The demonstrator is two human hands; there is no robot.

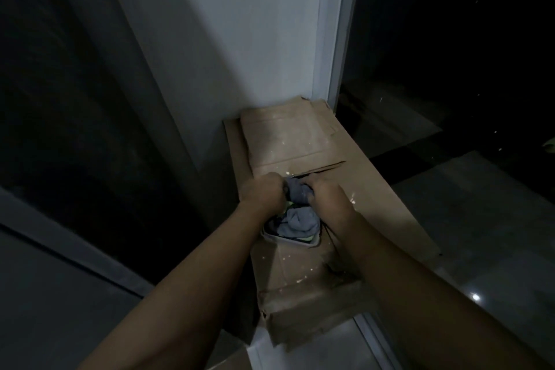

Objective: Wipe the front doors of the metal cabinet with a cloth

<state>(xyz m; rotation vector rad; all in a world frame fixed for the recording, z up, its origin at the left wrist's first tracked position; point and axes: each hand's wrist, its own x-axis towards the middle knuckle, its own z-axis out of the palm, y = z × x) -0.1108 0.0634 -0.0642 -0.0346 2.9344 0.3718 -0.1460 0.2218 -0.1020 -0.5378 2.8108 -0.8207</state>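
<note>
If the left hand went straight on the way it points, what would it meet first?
Most likely the flattened brown cardboard lying beyond and below it. The left hand grips the grey-blue cloth, which would travel with it. Depth is unclear in this dim view.

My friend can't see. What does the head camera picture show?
A person's left hand and right hand grip a grey cloth over a small tub. The tub sits on flattened cardboard by a white wall, in dim light.

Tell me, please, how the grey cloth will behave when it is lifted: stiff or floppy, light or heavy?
Probably floppy: the grey cloth bunches in soft folds between the left hand and the right hand. Likely light for its size, as it crumples small.
</note>
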